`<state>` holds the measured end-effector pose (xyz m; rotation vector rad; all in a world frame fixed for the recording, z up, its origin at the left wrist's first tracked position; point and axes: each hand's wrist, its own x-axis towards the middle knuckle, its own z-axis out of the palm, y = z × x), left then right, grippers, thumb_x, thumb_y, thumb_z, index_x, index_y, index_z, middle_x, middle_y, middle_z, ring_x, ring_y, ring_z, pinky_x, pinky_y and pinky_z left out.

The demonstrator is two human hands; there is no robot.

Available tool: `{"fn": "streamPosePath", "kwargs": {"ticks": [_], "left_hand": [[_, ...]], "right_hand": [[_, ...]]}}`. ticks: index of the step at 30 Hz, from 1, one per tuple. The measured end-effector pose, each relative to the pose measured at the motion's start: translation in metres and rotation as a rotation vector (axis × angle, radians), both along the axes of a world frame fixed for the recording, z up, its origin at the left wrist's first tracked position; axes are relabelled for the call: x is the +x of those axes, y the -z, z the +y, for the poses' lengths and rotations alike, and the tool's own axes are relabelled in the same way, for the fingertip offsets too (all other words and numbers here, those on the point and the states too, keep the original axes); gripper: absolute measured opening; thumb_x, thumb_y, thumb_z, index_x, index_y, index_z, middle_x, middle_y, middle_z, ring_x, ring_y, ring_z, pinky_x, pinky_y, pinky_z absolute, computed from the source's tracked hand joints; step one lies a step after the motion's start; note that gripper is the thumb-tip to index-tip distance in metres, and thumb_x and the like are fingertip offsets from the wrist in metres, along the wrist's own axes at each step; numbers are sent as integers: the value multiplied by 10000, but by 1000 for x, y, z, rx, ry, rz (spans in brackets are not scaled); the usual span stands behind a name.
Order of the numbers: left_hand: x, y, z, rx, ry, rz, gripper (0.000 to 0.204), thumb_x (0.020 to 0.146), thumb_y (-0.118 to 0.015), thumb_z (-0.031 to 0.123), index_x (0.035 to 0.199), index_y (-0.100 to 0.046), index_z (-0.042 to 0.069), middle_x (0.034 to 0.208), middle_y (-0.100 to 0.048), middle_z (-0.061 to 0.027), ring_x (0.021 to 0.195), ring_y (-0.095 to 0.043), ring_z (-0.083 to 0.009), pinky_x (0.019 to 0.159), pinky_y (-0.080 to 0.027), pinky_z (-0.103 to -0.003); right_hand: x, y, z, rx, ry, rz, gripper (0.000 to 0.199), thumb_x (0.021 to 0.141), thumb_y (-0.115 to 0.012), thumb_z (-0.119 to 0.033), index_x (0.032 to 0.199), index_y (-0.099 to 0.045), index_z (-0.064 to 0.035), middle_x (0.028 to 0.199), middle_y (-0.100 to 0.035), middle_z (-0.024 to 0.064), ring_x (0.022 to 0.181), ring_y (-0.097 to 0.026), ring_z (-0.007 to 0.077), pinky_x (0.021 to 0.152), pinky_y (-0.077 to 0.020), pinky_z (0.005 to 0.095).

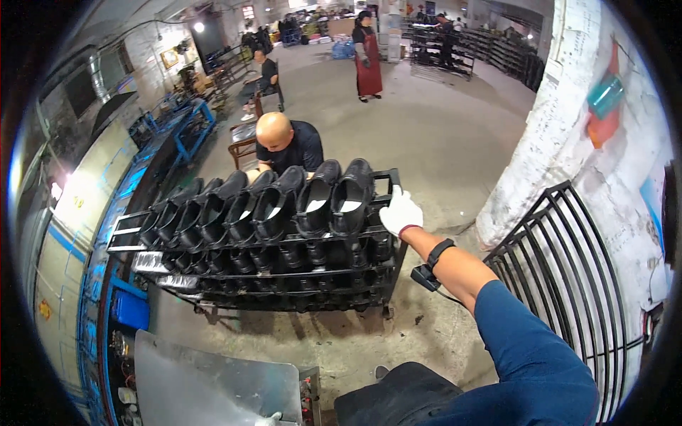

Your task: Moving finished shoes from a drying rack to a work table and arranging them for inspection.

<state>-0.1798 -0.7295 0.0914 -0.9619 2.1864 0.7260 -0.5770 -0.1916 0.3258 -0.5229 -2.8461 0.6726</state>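
Currently right hand (pixel 400 211), white-gloved, grips corner post of black wheeled shoe rack (pixel 387 248) mid-floor, top tier full of black shoes (pixel 284 202). Left hand (pixel 270 419) barely visible at bottom edge, state unclear. Risks: jerked rack spills shoes; crouching person (pixel 284 145) directly behind rack gets bumped.

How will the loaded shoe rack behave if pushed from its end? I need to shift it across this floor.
The rack probably feels heavy: several tiers are packed with black shoes. The right hand grips a top corner, so a high push may tip it rather than slide it. The shoes sit loosely propped on the rails and could shake off over the rough concrete floor.
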Motion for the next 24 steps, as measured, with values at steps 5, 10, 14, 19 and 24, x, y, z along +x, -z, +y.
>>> {"fn": "streamPosePath", "kwargs": {"ticks": [5,10,14,19,24], "left_hand": [[-7,17,18,15,78,-21,754,728,-837,524,1230,-682,-18,1269,-679,-206,1158,-667,-326,988,-524,-401],[-3,24,20,8,126,-40,753,746,-816,533,1233,-677,-25,1267,-677,-215,1160,-663,-331,991,-519,-405],[1,29,30,6,161,-48,752,760,-799,540,1235,-674,-30,1266,-675,-222,1162,-661,-335,994,-515,-408],[-9,26,19,-27,214,-46,753,778,-778,548,1238,-669,-38,1264,-672,-231,1164,-658,-340,997,-511,-411],[-18,26,10,-46,266,-53,754,796,-756,557,1241,-664,-45,1262,-670,-239,1166,-655,-346,1001,-506,-415]], "right_hand": [[1,3,6,9,-4,8,693,843,-622,-299,1438,-400,-22,1285,-546,263,1073,-652,422,917,-540,489],[1,-1,-1,13,2,-4,689,840,-615,-283,1440,-397,-24,1273,-548,256,1078,-651,413,913,-542,486],[2,-3,4,2,1,-2,681,845,-610,-275,1437,-395,-17,1268,-549,254,1087,-647,408,917,-540,488],[-2,3,-1,-16,2,1,660,854,-603,-263,1431,-396,-19,1263,-551,248,1088,-643,407,918,-537,489],[-1,1,4,-17,28,2,646,852,-602,-261,1421,-408,-24,1254,-562,239,1087,-645,406,920,-535,488]]}}
